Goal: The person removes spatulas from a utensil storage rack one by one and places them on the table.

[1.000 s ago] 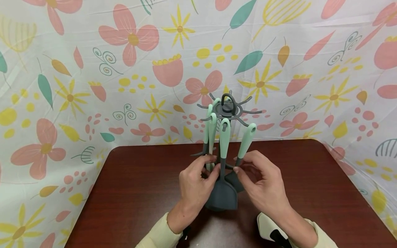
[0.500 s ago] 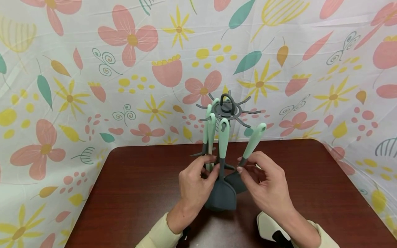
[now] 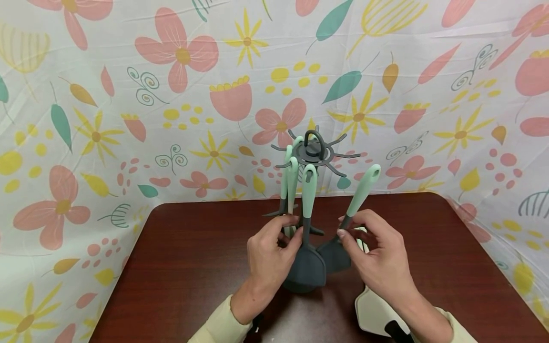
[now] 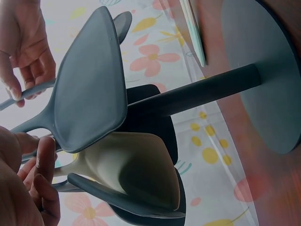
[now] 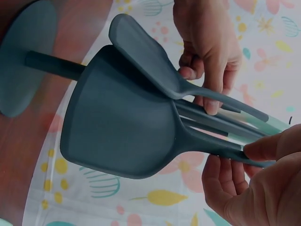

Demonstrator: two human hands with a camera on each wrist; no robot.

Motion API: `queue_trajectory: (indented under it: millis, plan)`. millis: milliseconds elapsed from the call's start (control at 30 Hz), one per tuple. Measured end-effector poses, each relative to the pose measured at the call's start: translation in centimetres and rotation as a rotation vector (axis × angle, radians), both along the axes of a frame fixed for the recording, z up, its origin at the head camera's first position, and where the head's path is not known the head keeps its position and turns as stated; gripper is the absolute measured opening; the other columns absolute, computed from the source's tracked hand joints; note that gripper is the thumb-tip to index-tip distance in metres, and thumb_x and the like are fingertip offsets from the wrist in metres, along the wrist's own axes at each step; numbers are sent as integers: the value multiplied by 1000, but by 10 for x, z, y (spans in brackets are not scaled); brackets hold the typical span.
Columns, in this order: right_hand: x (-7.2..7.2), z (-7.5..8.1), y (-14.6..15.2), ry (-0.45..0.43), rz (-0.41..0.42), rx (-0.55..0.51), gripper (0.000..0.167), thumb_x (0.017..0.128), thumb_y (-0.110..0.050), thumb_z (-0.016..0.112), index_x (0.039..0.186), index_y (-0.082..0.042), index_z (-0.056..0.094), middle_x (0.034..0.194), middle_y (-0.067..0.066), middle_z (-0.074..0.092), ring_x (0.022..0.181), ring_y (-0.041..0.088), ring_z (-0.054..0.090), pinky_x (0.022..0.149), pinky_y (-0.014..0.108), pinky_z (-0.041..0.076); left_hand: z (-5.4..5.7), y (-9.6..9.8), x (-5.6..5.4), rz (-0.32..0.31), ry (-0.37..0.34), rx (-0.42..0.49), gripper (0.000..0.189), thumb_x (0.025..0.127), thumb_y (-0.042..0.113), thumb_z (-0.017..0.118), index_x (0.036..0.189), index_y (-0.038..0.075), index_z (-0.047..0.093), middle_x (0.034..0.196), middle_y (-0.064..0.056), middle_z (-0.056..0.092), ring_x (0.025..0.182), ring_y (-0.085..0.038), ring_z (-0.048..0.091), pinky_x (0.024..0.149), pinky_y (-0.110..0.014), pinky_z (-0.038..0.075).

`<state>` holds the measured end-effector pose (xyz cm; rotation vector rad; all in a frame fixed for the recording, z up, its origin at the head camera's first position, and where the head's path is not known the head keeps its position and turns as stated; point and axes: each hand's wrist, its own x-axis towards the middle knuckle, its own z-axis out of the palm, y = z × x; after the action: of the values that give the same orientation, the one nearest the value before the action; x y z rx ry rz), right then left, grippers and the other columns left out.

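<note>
My right hand [image 3: 379, 257] pinches the neck of a spatula [image 3: 361, 193] with a mint handle and wide dark grey blade. The spatula leans to the right, its blade [image 5: 122, 117] close to the utensil stand and off its hooks. My left hand [image 3: 272, 252] grips the dark post of the utensil stand [image 3: 312, 152], among the hanging tools. A second spatula [image 3: 308, 193] hangs at the front, its blade [image 4: 89, 84] large in the left wrist view. Several other mint-handled tools hang at the left, including one with a beige head [image 4: 131, 167].
The stand's round base [image 4: 263, 80] stands on the dark red-brown table [image 3: 193, 267]. A pale object [image 3: 377, 312] with a black part lies under my right forearm. Beside my right hand shows a pale green strip [image 3: 362, 238]. A flower-patterned cloth [image 3: 171, 119] hangs behind.
My right hand has moved to the right with the spatula, whose handle tilts farther right and away from the stand. The left hand has stayed at the post.
</note>
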<state>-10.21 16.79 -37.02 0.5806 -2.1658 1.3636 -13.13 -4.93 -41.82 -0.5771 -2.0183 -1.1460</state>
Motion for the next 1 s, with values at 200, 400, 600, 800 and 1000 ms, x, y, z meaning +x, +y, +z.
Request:
queue_trajectory:
  millis: [200,400,600,800,1000]
  plan:
    - [-2,-2,7,61,2,-30,33,85,19,76,105,-7,72,104,4,72,89,14,72,83,20,60,-2,0,0,-1,5,-2,23,94,12,83,115,12,77,106,1,79,64,-4,69,56,-14,52]
    - [2,0,13,-55,-42,-57,28,89,16,75,102,-8,71,106,3,72,91,16,75,81,23,62,-2,0,0,2,3,-9,23,93,13,84,115,13,77,107,1,79,64,-4,69,56,-14,52]
    - [5,4,20,-125,-95,-32,23,92,9,77,102,-11,70,99,-2,70,84,16,74,77,21,61,-2,0,0,-4,-4,-6,24,94,13,83,117,16,76,107,2,79,64,-4,69,57,-14,53]
    - [2,3,29,-105,-111,3,26,89,11,78,102,-10,70,94,-1,68,84,9,71,77,17,59,-3,0,-1,-8,-6,-4,24,94,13,83,116,16,76,107,2,79,65,-4,69,57,-14,53]
    - [2,0,37,-108,-136,32,25,90,11,78,103,-9,72,90,3,68,80,8,67,72,14,55,-3,0,-1,-7,-4,-8,23,94,13,84,116,15,76,107,1,79,65,-4,70,57,-14,53]
